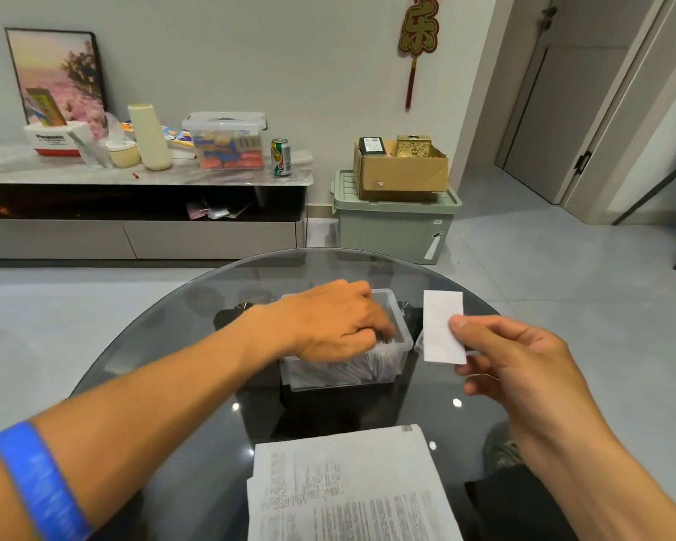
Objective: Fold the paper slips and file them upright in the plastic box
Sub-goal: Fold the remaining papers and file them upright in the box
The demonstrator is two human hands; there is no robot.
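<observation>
The left hand [328, 320] reaches into the small clear plastic box [401, 337] on the round glass table [172, 345], fingers curled down among the upright filed slips [348, 370]; whether it grips any I cannot tell. Just right of the box, the right hand [512, 361] pinches a folded white paper slip [441, 326] between thumb and fingers, holding it upright above the table.

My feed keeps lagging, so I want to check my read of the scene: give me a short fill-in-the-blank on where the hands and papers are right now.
1. The right hand pinches a folded white ____ beside the plastic box.
2. The left hand reaches its fingers into the ____.
3. The stack of printed sheets lies on the glass table, on the side of the box ____ to the person.
4. A ____ band circles the left forearm.

Missing words: paper slip; plastic box; nearer; blue
</observation>
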